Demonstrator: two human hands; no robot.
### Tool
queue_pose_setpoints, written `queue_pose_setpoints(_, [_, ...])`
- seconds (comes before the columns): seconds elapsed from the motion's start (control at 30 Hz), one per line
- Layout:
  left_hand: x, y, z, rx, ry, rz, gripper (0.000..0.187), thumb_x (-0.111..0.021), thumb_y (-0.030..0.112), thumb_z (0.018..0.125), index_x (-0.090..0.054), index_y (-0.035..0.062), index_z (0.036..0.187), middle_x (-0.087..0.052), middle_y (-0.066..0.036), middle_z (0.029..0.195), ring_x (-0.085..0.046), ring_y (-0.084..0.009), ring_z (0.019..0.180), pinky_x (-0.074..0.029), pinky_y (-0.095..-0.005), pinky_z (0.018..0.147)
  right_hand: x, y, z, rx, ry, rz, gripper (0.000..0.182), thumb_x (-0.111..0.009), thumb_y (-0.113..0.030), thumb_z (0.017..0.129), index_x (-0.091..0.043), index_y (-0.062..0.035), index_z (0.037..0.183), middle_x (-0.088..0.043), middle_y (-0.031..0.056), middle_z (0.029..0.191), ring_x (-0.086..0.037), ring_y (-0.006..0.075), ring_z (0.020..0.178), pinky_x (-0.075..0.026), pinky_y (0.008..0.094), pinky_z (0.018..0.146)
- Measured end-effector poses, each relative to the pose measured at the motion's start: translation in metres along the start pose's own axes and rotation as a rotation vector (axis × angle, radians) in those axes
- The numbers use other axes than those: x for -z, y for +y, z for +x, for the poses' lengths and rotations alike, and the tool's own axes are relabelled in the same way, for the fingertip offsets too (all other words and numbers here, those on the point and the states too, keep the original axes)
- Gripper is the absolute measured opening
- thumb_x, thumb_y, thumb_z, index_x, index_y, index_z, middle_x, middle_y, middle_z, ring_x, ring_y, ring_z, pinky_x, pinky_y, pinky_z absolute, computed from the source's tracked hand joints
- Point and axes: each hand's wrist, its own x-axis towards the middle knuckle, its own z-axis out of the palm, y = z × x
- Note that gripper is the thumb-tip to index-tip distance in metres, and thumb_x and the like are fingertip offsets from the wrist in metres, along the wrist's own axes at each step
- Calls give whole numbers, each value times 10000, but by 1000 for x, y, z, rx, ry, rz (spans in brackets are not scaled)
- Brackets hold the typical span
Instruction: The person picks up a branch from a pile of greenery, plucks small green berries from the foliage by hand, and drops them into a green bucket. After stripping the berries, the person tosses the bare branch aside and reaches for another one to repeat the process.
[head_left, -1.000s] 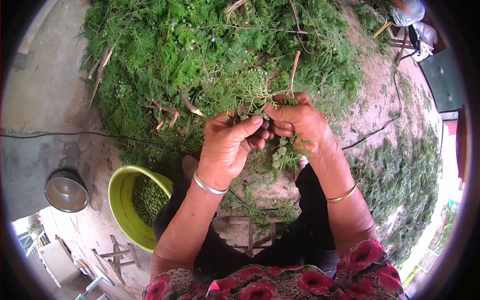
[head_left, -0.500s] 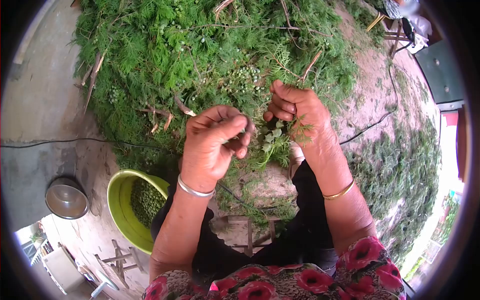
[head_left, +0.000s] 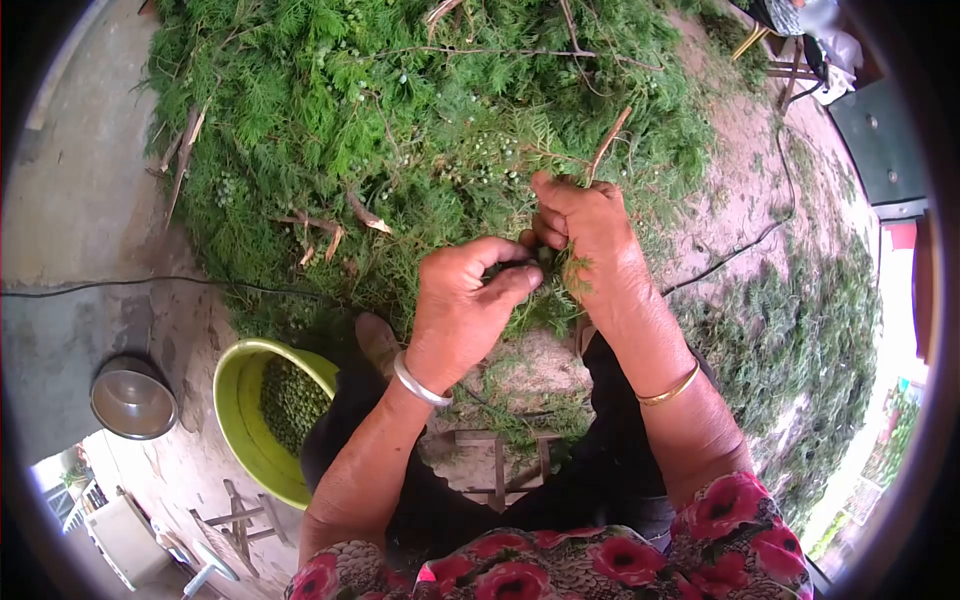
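My right hand [head_left: 590, 225] is closed around a leafy green sprig [head_left: 577, 275], its foliage hanging below the fingers. A bare brown stem rises just above that hand. Close against it on the left, my left hand [head_left: 475, 290] has thumb and fingers pinched together at the sprig's green berries. The fingertips hide most of what they grip. Beyond both hands lies a large pile of green branches [head_left: 330, 110] with pale berries among the leaves.
A yellow-green bucket [head_left: 228, 395] holding many green berries stands at the lower left. Further left is a metal bowl [head_left: 134, 400]. A black cable [head_left: 110, 285] crosses the floor. Small wooden stools, more foliage at right and a green box [head_left: 880, 145] are around.
My left hand has moved right and up to the sprig, and its fingers have closed there. My right hand has shifted slightly, with its wrist turned a little.
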Motion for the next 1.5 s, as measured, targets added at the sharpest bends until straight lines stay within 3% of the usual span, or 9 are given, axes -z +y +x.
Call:
queue_pose_setpoints(0.13, [0, 8, -3, 228, 63, -307, 87, -659, -8, 776, -632, -48, 849, -524, 5, 598, -436, -34, 456, -335, -194, 396, 6, -2, 9, -72, -86, 220, 288, -549, -130, 864, -414, -109, 610, -272, -45, 511, -268, 100, 477, -341, 279, 511])
queue_pose_setpoints(0.27, [2, 18, -5, 234, 95, -668, 93, -638, -38, 779, -613, -70, 862, -567, -46, 632, -466, -55, 456, -340, -195, 385, 12, -9, 17, -153, -5, 388, 227, -554, -133, 873, -427, -101, 687, -294, -25, 535, -285, 121, 472, -392, 325, 533])
queue_pose_setpoints(0.5, [32, 6, 3, 375, -8, -1132, 116, -615, 45, 830, -593, -38, 908, -577, -69, 725, -529, -144, 543, -418, -265, 421, 23, -14, 16, -67, -264, 403, 217, -577, -157, 880, -468, -88, 706, -278, -58, 507, -273, 96, 445, -388, 293, 528])
queue_pose_setpoints(0.7, [34, -7, 5, 323, 95, -1120, 167, -589, 72, 851, -568, -24, 985, -598, -129, 799, -537, -190, 619, -452, -298, 468, 1, -12, -9, -20, -278, -138, 203, -752, -157, 750, -602, -31, 695, -506, -13, 543, -401, 70, 420, -391, 254, 426])
queue_pose_setpoints(0.97, [38, -12, 8, 471, 71, -1121, 205, -528, 136, 863, -560, -14, 999, -606, -141, 795, -552, -264, 617, -486, -364, 473, -6, -9, -13, 32, -425, -117, 110, -732, -83, 752, -638, -26, 739, -545, -8, 575, -438, 63, 451, -398, 228, 449])
queue_pose_setpoints(1.07, [47, -18, 3, 495, -48, -1127, 208, -589, 43, 801, -566, -28, 995, -611, -205, 854, -584, -245, 649, -493, -268, 462, 0, -6, -7, 68, -394, -159, 175, -669, -146, 825, -601, -6, 747, -494, -20, 542, -394, 65, 434, -400, 251, 470])
queue_pose_setpoints(1.17, [83, -5, -9, 311, 164, -778, 178, -622, 5, 766, -624, -38, 939, -616, -182, 785, -578, -211, 606, -458, -226, 450, 8, -14, 2, -66, -448, 240, 405, -438, -344, 955, -521, 48, 895, -262, -59, 503, -239, 73, 455, -382, 279, 550])
queue_pose_setpoints(1.33, [162, -6, -74, 446, 715, 13, 149, -609, -49, 749, -629, -14, 892, -625, -105, 768, -592, -156, 628, -438, -224, 487, 24, -21, 7, -15, -611, 618, 418, -446, -367, 949, -505, 46, 931, -258, -65, 511, -229, 67, 465, -325, 242, 535])
queue_pose_setpoints(1.5, [271, -85, -216, 478, 293, 1289, 431, -677, 11, 639, -576, -26, 1057, -607, -188, 830, -587, -351, 699, -500, -405, 683, 31, -25, 3, -57, -736, 717, 450, -460, -398, 936, -504, 49, 945, -267, -69, 514, -240, 62, 470, -317, 247, 531])
